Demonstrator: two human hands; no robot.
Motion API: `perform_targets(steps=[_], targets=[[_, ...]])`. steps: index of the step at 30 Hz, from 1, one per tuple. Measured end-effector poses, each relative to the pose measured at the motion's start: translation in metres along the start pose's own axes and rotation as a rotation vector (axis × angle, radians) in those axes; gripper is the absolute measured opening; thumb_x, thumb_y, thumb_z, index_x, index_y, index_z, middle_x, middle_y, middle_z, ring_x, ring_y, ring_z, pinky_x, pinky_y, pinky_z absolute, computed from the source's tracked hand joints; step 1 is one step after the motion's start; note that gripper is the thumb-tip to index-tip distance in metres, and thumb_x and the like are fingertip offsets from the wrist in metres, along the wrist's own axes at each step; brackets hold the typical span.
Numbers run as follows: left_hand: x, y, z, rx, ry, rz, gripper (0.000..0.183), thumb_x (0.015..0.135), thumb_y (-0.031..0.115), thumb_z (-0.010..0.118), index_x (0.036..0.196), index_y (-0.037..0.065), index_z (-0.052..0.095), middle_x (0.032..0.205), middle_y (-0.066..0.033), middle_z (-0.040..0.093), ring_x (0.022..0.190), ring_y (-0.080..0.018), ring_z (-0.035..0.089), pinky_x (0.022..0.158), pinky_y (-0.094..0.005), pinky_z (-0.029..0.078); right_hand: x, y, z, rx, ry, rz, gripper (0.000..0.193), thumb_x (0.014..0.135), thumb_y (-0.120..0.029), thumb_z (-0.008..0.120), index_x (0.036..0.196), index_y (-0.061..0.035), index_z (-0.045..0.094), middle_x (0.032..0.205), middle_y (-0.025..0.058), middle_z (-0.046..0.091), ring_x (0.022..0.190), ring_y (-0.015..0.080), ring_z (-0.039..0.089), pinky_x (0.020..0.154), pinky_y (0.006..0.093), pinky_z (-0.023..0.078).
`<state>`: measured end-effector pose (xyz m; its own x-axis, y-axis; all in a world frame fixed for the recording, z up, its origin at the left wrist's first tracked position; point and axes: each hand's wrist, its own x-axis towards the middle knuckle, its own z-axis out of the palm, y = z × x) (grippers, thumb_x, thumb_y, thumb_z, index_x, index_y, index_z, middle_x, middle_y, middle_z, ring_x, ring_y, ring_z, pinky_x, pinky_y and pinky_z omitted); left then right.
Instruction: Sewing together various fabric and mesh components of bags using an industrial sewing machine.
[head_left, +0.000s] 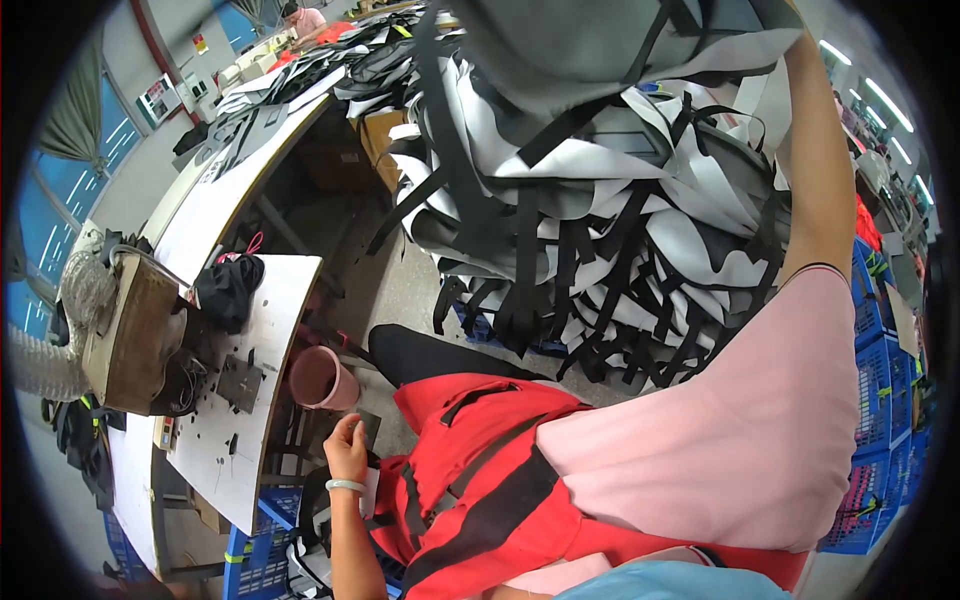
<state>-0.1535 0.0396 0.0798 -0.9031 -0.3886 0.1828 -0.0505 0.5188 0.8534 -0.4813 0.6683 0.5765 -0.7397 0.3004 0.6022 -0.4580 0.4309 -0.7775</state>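
Note:
My left hand (347, 448) is held low beside my red apron (470, 450), fingers curled in, with a pale bangle at the wrist. Nothing shows between those fingers. My right arm (822, 150) stretches far forward to the edge of a large grey fabric panel (570, 50) with black straps. That panel lies uppermost, over a tall heap of grey and white fabric pieces (700, 240). The right hand's fingers are hidden at the top edge of the picture, so their grip does not show. Many black straps (525, 270) dangle down the heap's near side.
To the left stands a white worktable (290, 290) with a black cloth bundle (230, 290) and a wooden box (130, 340). A pink bin (322, 380) is beside it. Blue crates (870, 400) are stacked at right. A person (303, 20) works at the far left.

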Motion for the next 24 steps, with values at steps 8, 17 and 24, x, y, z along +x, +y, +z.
perform_targets(steps=[8,17,24], targets=[[0.003,0.032,0.016,0.309,-0.119,-0.013,0.015,0.086,0.013,0.064,0.096,0.002,0.067,0.057,-0.0107,0.056,0.049,-0.0183,0.052,0.051,-0.0327,0.042,0.087,0.251,-0.113,0.218,-0.058,0.439,0.041,0.089,-0.036,0.062,0.115,-0.0043,0.062,0.101,0.0072,0.065,0.087,0.0175,0.062,0.077,0.0321,0.05],[0.027,0.04,0.027,0.46,-0.277,-0.037,0.016,0.086,0.015,0.063,0.094,0.002,0.068,0.072,-0.0175,0.066,0.067,-0.0298,0.066,0.063,-0.037,0.05,0.074,0.342,-0.162,0.242,-0.405,0.559,0.027,0.087,-0.03,0.061,0.103,-0.01,0.067,0.096,0.0056,0.067,0.085,0.0183,0.063,0.073,0.0341,0.052],[0.029,0.058,0.033,0.559,-0.287,-0.089,0.017,0.086,0.017,0.061,0.094,0.004,0.069,0.078,-0.0184,0.067,0.074,-0.0325,0.068,0.067,-0.0385,0.052,0.08,0.291,-0.136,-0.642,-0.38,0.387,0.05,0.084,-0.041,0.062,0.121,-0.0073,0.057,0.117,0.0092,0.059,0.105,0.0226,0.056,0.088,0.0361,0.044]])
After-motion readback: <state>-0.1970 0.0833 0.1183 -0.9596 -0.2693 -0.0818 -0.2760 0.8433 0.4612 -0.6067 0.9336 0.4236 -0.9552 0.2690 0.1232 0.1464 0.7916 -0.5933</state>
